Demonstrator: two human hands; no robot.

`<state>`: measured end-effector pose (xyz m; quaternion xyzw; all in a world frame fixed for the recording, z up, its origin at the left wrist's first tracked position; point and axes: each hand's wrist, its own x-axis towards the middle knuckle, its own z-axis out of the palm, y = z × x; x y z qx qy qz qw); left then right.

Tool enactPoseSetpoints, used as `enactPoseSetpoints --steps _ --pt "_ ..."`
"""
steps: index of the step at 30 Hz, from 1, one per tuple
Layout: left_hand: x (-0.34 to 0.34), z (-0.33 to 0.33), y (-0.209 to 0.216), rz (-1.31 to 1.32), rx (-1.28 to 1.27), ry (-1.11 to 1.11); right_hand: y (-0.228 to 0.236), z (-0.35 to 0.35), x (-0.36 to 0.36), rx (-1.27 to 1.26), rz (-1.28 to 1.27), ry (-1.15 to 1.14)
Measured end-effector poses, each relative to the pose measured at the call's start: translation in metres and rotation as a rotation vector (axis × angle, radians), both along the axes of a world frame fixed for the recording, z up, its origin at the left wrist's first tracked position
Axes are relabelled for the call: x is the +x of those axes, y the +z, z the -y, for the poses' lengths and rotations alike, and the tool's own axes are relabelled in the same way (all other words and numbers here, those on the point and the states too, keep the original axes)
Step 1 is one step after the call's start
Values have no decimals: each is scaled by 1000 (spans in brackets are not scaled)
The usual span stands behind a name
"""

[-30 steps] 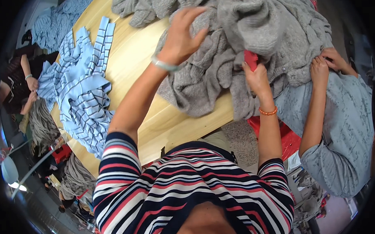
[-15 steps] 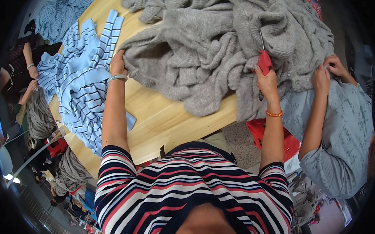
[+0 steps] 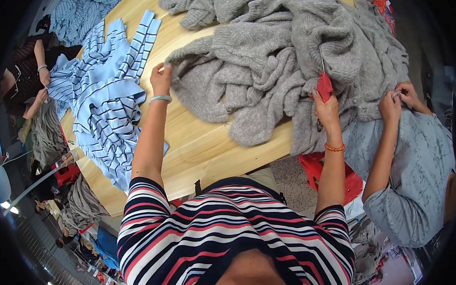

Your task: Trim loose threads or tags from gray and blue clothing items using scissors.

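Note:
A grey knitted garment [image 3: 255,51] lies heaped and rumpled across the table [image 3: 203,151]. At its left edge my left hand [image 3: 160,83] has curled fingers, pinching the knit hem by the thumb side. My right hand [image 3: 327,111] is closed around a red-handled tool [image 3: 324,87] with a thin metal shaft pointing away from me into the grey folds. A dark end of that tool shows below my fist; its exact kind is unclear. Left of my left hand lies a light blue garment with dark stripes [image 3: 103,96].
Close on my right, a co-worker in a grey-blue patterned top [image 3: 409,166] has both hands [image 3: 400,101] at the grey knit's edge. Another person's hands [image 3: 42,86] touch the striped cloth at far left. A red plastic stool [image 3: 314,167] stands below the table's right front edge.
My left hand has shifted right and slightly nearer, and the grey knit's left edge has moved right with it. My right hand with the tool sits slightly nearer to me.

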<state>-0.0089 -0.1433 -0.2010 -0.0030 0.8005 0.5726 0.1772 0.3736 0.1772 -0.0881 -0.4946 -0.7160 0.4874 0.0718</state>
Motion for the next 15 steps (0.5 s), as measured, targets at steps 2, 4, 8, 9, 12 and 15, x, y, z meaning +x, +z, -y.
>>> enactPoseSetpoints --steps 2,4,8,9,12,15 --pt "22 -24 19 -646 -281 -182 -2 -1 2 10 5 -5" --pt "54 -61 64 -905 -334 -457 0 -1 2 18 7 -15" --pt "105 -109 68 -801 -688 -564 -5 6 0 106 -105 81" --pt "108 -116 54 -809 -673 -562 -11 5 6 216 -201 137" --pt "114 -141 49 -440 -656 -587 14 20 6 35 -111 118" --pt "138 -165 20 -202 -118 -673 40 31 10 -39 -69 160"
